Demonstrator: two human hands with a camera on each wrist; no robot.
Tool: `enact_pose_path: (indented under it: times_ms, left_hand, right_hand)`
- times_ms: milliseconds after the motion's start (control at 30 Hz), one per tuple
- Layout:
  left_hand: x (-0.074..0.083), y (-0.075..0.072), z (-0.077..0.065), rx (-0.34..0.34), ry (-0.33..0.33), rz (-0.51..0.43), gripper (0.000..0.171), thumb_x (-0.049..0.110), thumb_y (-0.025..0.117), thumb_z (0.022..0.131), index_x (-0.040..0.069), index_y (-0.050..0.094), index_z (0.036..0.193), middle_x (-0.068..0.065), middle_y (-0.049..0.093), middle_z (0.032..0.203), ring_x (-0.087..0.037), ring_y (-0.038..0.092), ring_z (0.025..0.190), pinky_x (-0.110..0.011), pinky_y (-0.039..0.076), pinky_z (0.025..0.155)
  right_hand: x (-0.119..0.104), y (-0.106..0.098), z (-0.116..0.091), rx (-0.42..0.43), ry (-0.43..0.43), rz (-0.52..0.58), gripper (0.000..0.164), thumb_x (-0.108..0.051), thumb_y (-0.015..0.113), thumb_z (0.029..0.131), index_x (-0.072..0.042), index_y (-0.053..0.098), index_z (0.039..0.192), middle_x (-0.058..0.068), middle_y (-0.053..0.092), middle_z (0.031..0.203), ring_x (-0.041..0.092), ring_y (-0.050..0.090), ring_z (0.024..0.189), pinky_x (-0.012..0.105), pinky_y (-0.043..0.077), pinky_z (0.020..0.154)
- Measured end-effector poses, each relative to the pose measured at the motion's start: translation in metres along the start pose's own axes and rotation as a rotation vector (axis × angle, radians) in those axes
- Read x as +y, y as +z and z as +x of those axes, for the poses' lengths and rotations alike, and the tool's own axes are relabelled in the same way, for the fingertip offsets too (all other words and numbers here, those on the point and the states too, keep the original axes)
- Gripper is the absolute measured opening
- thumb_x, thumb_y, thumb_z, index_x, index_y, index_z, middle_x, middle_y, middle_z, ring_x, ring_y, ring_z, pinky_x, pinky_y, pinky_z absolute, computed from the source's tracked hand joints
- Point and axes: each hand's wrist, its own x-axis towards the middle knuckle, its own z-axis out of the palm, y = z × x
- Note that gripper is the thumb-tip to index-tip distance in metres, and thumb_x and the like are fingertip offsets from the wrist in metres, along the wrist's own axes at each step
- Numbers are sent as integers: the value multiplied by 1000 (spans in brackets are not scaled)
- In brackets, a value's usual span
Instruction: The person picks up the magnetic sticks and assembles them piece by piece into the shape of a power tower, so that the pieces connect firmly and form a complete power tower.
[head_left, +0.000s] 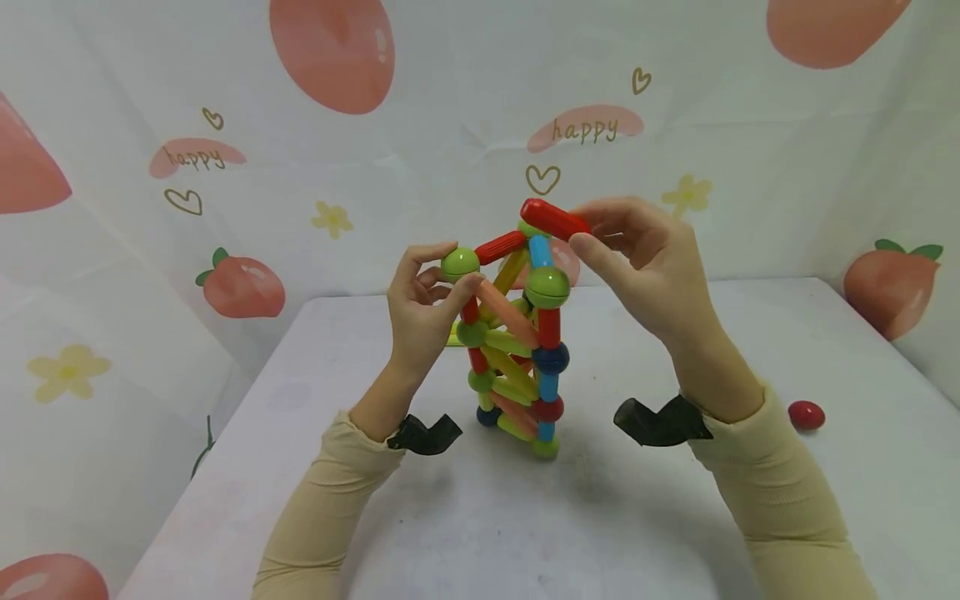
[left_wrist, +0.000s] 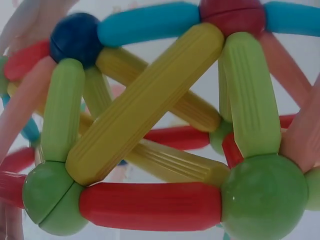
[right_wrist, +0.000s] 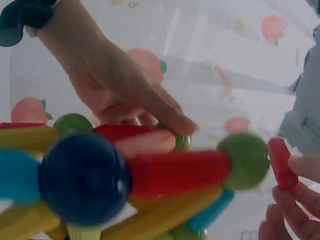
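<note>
A tall tower of coloured rods and balls (head_left: 551, 358) stands upright on the table. My left hand (head_left: 427, 300) pinches a green ball (head_left: 461, 264) at its top left corner between thumb and fingers. In the right hand (head_left: 645, 258) is a loose red rod (head_left: 555, 218), pinched near one end and held tilted above the tower's top. A green ball (head_left: 547, 287) at the top right corner sits just below that rod. The right wrist view shows the red rod (right_wrist: 283, 164) close beside a green ball (right_wrist: 243, 160); whether they touch I cannot tell.
A red ball (head_left: 806, 416) lies on the white table (head_left: 637, 517) to the right. Behind the tower a yellow-green piece (head_left: 453, 336) is partly hidden. A printed cloth (head_left: 450, 167) hangs behind the table. Black bands (head_left: 660, 421) are on both wrists.
</note>
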Motion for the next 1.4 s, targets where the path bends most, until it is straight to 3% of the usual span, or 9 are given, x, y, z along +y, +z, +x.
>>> enact_pose_path:
  times_ms: [133,300,467,600,733,1033,1233,1400]
  left_hand:
    - [7,11,-5,-14,22,42,73,47,70,77,-15,48,109,15,56,98,2,63,74,-15,53,65]
    - [14,24,-11,-37,19,13,73,47,69,77,-15,47,109,12,54,100,1,63,75,-16,54,65]
    - [18,31,-13,-47,26,9,72,47,68,78,-15,46,108,-16,55,99,0,62,75,-17,54,65]
    - [19,33,-14,-50,41,20,72,47,67,78,-15,46,108,-29,51,99,1,61,76,-17,54,64]
    - [19,33,-14,-54,45,25,71,46,67,78,-15,46,109,-30,52,99,1,61,76,-16,54,65]
    - [20,31,-14,-68,50,33,72,46,68,78,-15,46,109,-30,52,100,2,62,78,-16,54,66]
    - [20,28,-14,-97,31,35,72,46,67,78,-14,46,111,-29,52,103,1,62,78,-16,54,67]
    - [15,13,-11,-180,-30,10,71,48,61,83,-14,46,114,-7,58,105,-1,62,81,-17,54,73]
  right_hand:
    - [-6,6,-7,-50,-122,-37,19,6,64,81,9,64,100,-10,67,93,14,61,86,21,50,83]
    - [-6,5,-13,-99,-176,-192,23,7,67,77,4,65,100,-3,67,95,11,57,96,21,46,89]
    - [-2,-3,-19,-138,-208,-327,28,7,69,76,1,65,103,13,63,102,7,53,105,17,44,91]
    - [0,-8,-21,-152,-207,-384,29,9,70,74,3,65,102,15,61,104,5,50,105,11,43,87]
    - [-1,-10,-23,-161,-208,-425,29,9,71,73,4,65,101,15,61,103,6,49,102,9,42,80]
    - [-1,-8,-26,-164,-265,-516,28,4,74,73,3,66,100,16,60,103,25,47,97,23,37,78]
    - [1,-9,-28,-151,-271,-506,32,3,75,72,1,67,102,15,60,105,23,49,99,15,39,79]
    - [2,-17,-27,-130,-246,-437,38,1,75,73,0,64,109,14,59,108,10,50,104,12,43,86]
